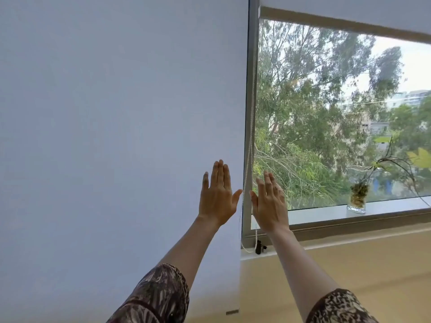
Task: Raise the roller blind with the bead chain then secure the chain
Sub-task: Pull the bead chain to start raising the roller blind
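While the bead chain [249, 159] hangs down the window frame's left edge, the left hand [218, 198] is spread flat just left of it and the right hand [270, 202] is spread flat just right, neither gripping. The roller blind [349, 12] sits high above the chain, glass uncovered; a plant jar [356, 194] stands far right of the chain.

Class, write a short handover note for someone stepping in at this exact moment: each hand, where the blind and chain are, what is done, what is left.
Left hand: open, flat, holding nothing.
Right hand: open, empty.
Bead chain hangs between the two hands along the window frame, looping down near a dark fitting on the sill.
Right roller blind is raised near the top; the left blind is fully down.
Left: whether the chain is secured cannot be told; check it.
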Demonstrator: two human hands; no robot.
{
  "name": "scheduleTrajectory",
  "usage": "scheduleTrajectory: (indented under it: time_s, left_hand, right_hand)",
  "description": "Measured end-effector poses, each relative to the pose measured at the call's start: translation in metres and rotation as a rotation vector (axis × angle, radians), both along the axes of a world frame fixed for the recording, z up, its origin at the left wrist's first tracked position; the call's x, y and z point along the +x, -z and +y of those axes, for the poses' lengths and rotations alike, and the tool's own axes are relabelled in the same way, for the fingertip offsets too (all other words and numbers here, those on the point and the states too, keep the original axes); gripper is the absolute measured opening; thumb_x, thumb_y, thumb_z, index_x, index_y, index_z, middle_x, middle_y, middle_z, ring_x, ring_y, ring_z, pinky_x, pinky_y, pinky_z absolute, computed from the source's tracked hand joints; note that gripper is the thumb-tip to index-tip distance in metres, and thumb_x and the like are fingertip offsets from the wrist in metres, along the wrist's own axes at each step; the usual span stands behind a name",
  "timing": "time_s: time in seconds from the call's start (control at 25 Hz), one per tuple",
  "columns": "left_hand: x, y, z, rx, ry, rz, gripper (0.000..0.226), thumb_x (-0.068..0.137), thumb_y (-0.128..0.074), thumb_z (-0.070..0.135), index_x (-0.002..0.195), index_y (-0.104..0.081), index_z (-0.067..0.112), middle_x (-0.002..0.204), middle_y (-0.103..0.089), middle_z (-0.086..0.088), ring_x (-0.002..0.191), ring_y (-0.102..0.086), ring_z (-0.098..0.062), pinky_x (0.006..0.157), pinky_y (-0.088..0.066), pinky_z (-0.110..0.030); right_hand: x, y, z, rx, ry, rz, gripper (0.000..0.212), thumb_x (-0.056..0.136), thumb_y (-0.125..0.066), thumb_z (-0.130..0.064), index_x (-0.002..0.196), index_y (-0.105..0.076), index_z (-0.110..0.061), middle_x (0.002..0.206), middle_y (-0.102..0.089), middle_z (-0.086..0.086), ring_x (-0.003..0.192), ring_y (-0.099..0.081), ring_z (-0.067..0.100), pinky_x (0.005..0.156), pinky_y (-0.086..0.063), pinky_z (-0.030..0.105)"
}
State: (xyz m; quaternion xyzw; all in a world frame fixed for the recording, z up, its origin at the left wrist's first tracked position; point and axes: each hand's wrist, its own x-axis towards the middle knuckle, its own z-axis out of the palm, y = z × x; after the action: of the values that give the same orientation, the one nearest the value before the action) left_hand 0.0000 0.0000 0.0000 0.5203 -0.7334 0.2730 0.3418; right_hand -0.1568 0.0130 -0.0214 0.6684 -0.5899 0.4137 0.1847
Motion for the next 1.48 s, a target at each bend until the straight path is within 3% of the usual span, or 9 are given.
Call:
scheduleTrajectory:
  time_s: [0.24, 0.4, 0.72, 1.2, 1.36, 1.48]
  left_hand:
    - [-0.029, 0.011, -0.033, 0.121, -0.040, 0.033, 0.073, 0.098, -0.028, 0.048, 0.150, -0.007, 0.001, 0.159, -0.017, -0.017, 0.149, -0.016, -0.027, 0.117, -0.023, -0.047]
    - [-0.039, 0.010, -0.047, 0.122, -0.067, 0.111, 0.064, 0.099, -0.033, 0.043, 0.148, -0.022, 0.004, 0.152, -0.036, -0.016, 0.141, -0.035, -0.028, 0.110, -0.035, -0.045]
    - [-0.054, 0.010, -0.073, 0.185, -0.031, 0.444, 0.057, 0.096, -0.049, 0.030, 0.145, -0.031, 0.008, 0.144, -0.048, -0.012, 0.129, -0.048, -0.031, 0.101, -0.043, -0.046]
    - [-0.075, 0.004, -0.083, 0.353, 0.247, 0.669, 0.052, 0.095, -0.052, 0.027, 0.143, -0.037, 0.012, 0.135, -0.058, -0.005, 0.125, -0.054, -0.026, 0.103, -0.043, -0.043]
    - [-0.077, -0.006, -0.085, 0.376, 0.317, 0.724, 0.043, 0.094, -0.053, 0.024, 0.135, -0.048, 0.014, 0.120, -0.068, -0.003, 0.113, -0.062, -0.023, 0.091, -0.046, -0.034]
    - [-0.078, -0.012, -0.084, 0.393, 0.351, 0.737, 0.037, 0.093, -0.054, 0.024, 0.129, -0.055, 0.015, 0.116, -0.071, -0.004, 0.108, -0.065, -0.023, 0.090, -0.048, -0.033]
  right_hand:
    - [-0.013, 0.003, -0.037, 0.074, -0.067, -0.069, 0.050, 0.100, -0.029, -0.042, 0.142, -0.034, -0.015, 0.156, -0.027, 0.009, 0.146, -0.021, 0.024, 0.113, -0.031, 0.046]
    - [-0.017, -0.002, -0.055, 0.118, -0.152, -0.081, 0.046, 0.100, -0.031, -0.039, 0.138, -0.038, -0.013, 0.150, -0.036, 0.010, 0.141, -0.030, 0.027, 0.109, -0.037, 0.047]
    - [-0.014, -0.009, -0.074, 0.154, -0.291, -0.136, 0.040, 0.101, -0.032, -0.035, 0.133, -0.041, -0.013, 0.137, -0.051, 0.010, 0.126, -0.048, 0.028, 0.092, -0.047, 0.045]
    - [-0.023, -0.025, -0.094, 0.207, -0.419, -0.544, 0.045, 0.097, -0.045, -0.016, 0.141, -0.036, -0.009, 0.141, -0.047, 0.015, 0.125, -0.051, 0.029, 0.105, -0.041, 0.039]
    - [-0.023, -0.028, -0.096, 0.192, -0.403, -0.562, 0.045, 0.096, -0.045, -0.012, 0.140, -0.036, -0.013, 0.129, -0.056, 0.016, 0.114, -0.058, 0.030, 0.089, -0.042, 0.031]
    - [-0.023, -0.031, -0.095, 0.158, -0.383, -0.579, 0.042, 0.096, -0.046, -0.012, 0.137, -0.039, -0.014, 0.111, -0.065, 0.015, 0.099, -0.064, 0.031, 0.081, -0.047, 0.034]
